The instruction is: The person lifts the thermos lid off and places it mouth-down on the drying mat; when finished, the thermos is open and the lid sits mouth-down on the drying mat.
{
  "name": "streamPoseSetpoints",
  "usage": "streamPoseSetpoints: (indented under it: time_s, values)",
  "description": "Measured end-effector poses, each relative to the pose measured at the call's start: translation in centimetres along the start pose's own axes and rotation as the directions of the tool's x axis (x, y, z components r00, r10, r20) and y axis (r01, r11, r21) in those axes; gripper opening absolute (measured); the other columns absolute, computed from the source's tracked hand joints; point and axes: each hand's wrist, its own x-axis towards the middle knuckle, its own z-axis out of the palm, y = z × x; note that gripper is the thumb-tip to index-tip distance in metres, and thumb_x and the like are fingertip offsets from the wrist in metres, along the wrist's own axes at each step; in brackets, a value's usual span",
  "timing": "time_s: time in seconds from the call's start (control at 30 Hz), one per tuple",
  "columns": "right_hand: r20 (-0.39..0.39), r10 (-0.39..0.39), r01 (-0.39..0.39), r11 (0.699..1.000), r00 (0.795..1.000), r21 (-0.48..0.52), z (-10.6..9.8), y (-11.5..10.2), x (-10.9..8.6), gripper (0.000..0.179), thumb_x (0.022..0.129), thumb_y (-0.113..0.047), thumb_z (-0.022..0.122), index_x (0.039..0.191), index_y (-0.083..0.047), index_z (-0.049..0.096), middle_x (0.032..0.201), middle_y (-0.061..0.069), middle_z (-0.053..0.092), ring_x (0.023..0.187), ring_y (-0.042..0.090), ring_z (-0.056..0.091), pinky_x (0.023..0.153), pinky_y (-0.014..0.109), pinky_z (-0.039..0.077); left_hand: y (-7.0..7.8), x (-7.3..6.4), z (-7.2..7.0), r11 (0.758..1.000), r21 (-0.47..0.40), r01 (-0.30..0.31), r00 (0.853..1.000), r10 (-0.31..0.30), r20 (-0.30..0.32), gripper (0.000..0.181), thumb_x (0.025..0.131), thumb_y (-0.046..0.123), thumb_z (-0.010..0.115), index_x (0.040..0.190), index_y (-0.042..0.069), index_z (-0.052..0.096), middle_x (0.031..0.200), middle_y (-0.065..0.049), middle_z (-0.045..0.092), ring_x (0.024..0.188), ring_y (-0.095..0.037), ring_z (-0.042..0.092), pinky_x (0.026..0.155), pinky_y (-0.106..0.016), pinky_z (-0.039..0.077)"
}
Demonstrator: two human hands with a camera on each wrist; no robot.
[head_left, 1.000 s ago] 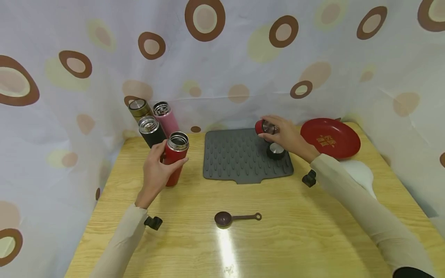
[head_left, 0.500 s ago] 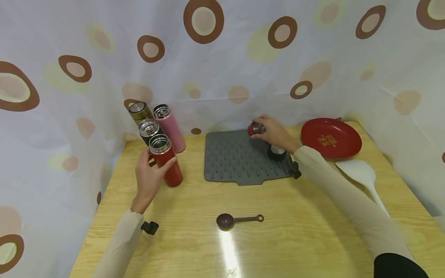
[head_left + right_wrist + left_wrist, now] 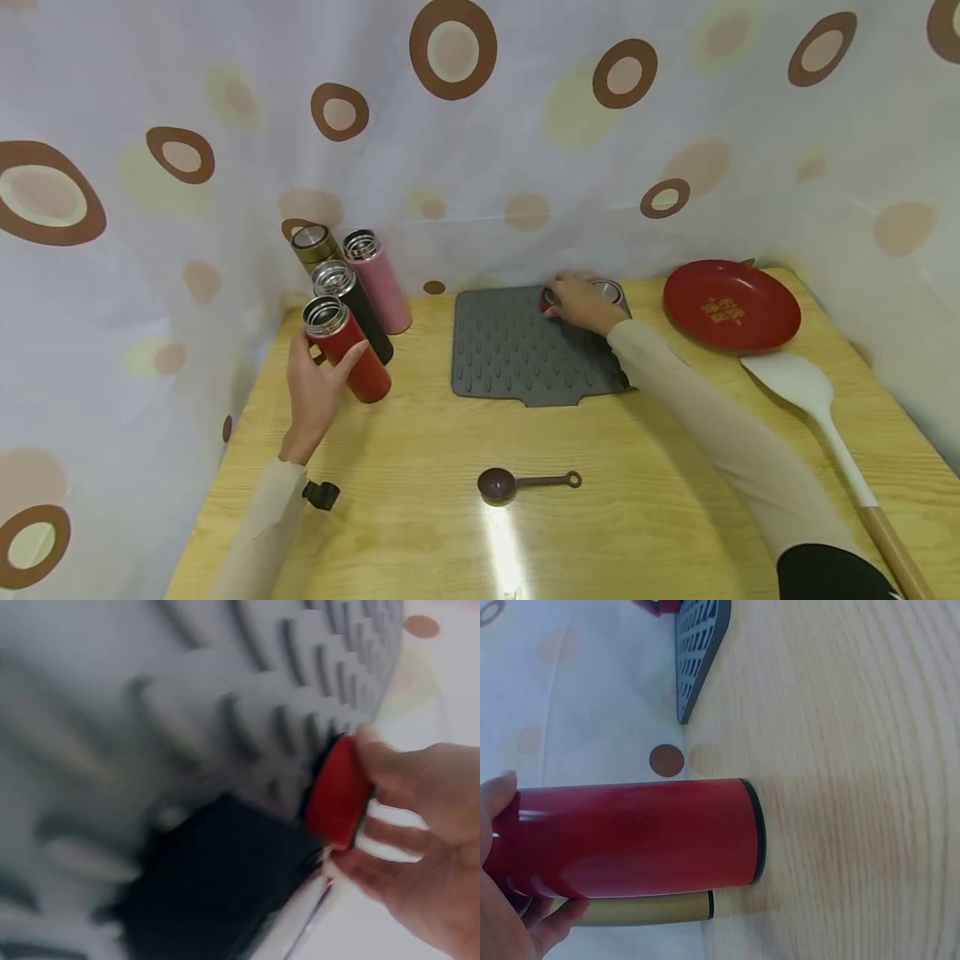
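Observation:
My left hand (image 3: 309,398) grips a red vacuum flask (image 3: 351,358) around its upper body. The flask's steel mouth is uncovered. In the left wrist view, its dark-rimmed base is at or near the table; contact is unclear. On the grey ridged mat (image 3: 502,346), my right hand (image 3: 583,302) holds a red flask lid (image 3: 341,795) by its sides, low against the ridges. Close beside it lies a black lid (image 3: 217,877), covered by the hand in the head view. Another round lid (image 3: 607,292) with a steel top shows just behind that hand.
A black flask (image 3: 363,321) and a pink flask (image 3: 384,287), both uncapped, stand beside a capped gold flask (image 3: 313,243) at the back left. A brown measuring spoon (image 3: 497,484) lies in front. At right are a red plate (image 3: 731,304) and a white-headed turner (image 3: 795,385).
My left hand has moved the red flask left, up beside the black one. My right hand has carried the red lid slightly left and down onto the mat.

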Motion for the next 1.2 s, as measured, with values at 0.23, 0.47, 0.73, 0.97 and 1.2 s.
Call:
streamPoseSetpoints:
  time_s: [0.23, 0.47, 0.73, 0.97, 1.2]
  values:
    - [0.062, 0.048, -0.048, 0.999, 0.997, 0.004, -1.0, -0.6, 0.6, 0.041, 0.096, -0.016, 0.078, 0.125, 0.009, 0.066, 0.121, 0.028, 0.065, 0.116, 0.043, 0.061, 0.099, 0.055, 0.05, -0.6, 1.0, -0.4, 1.0, -0.009, 0.027, 1.0, -0.027, 0.015, 0.075, 0.092, 0.026, 0.082, 0.15, -0.001, 0.042, 0.142, -0.017, 0.055, 0.13, -0.028, 0.053, 0.108, -0.056, 0.05]
    - [0.09, 0.083, -0.08, 0.996, 0.992, -0.044, -1.1, -0.5, 0.8, 0.05, 0.094, -0.021, 0.081, 0.129, 0.009, 0.064, 0.121, 0.028, 0.064, 0.115, 0.045, 0.061, 0.098, 0.06, 0.049, -1.1, 1.7, -0.6, 0.999, 0.027, 0.03, 1.0, -0.03, 0.009, 0.079, 0.09, 0.03, 0.085, 0.15, -0.001, 0.042, 0.14, -0.019, 0.054, 0.128, -0.031, 0.054, 0.105, -0.056, 0.051]
    - [0.065, 0.171, -0.168, 0.984, 0.983, -0.055, -0.8, -0.4, 0.8, 0.047, 0.094, -0.024, 0.08, 0.125, 0.008, 0.066, 0.119, 0.029, 0.064, 0.113, 0.046, 0.061, 0.102, 0.064, 0.044, -1.1, 2.4, -0.2, 0.996, 0.09, 0.005, 1.0, -0.003, -0.03, 0.08, 0.088, 0.034, 0.086, 0.147, -0.002, 0.044, 0.135, -0.02, 0.055, 0.121, -0.034, 0.059, 0.098, -0.052, 0.054]
    - [0.052, 0.13, -0.126, 0.99, 0.99, -0.065, -0.9, -0.7, 0.6, 0.047, 0.094, -0.025, 0.081, 0.124, 0.008, 0.066, 0.119, 0.029, 0.065, 0.113, 0.047, 0.061, 0.101, 0.063, 0.046, -1.1, 2.5, -0.5, 0.996, 0.082, 0.04, 0.994, -0.031, -0.109, 0.08, 0.088, 0.031, 0.086, 0.148, -0.001, 0.044, 0.135, -0.02, 0.056, 0.117, -0.03, 0.055, 0.094, -0.046, 0.049]
    - [0.06, 0.116, -0.11, 0.99, 0.992, -0.094, -1.2, -0.2, 0.6, 0.047, 0.093, -0.028, 0.081, 0.122, 0.007, 0.067, 0.115, 0.028, 0.066, 0.109, 0.045, 0.062, 0.094, 0.062, 0.049, -1.5, 3.1, -0.2, 0.991, 0.122, 0.051, 0.985, -0.03, -0.17, 0.083, 0.09, 0.037, 0.084, 0.149, -0.002, 0.041, 0.139, -0.023, 0.053, 0.12, -0.033, 0.054, 0.099, -0.05, 0.05]
